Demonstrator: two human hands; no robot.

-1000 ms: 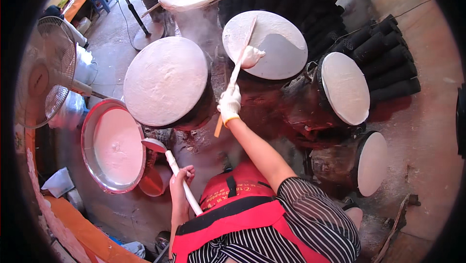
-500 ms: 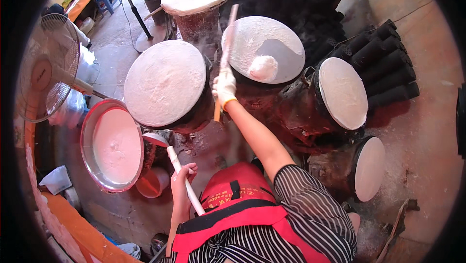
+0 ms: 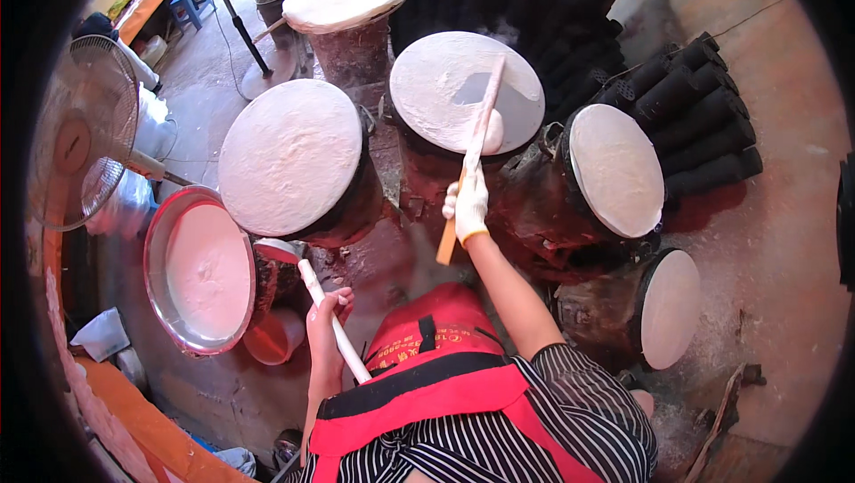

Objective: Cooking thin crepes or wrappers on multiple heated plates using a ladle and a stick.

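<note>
Gripping a long wooden stick (image 3: 472, 153), the gloved right hand (image 3: 468, 205) presses it onto the round griddle (image 3: 436, 82); the left hand (image 3: 326, 315) clasps a white-handled ladle (image 3: 312, 282) beside the batter basin (image 3: 153, 242).

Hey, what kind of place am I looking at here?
Likely a small workshop for steamed rice sheets: round cloth-topped steamers hold thin white sheets, a metal basin holds white batter, and dark cylinders, perhaps fuel, are stacked by the wall.

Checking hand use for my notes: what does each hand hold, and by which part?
The gloved right hand grips a long flat wooden stick near its lower end. The bare left hand holds a white-handled ladle mid-handle.
</note>
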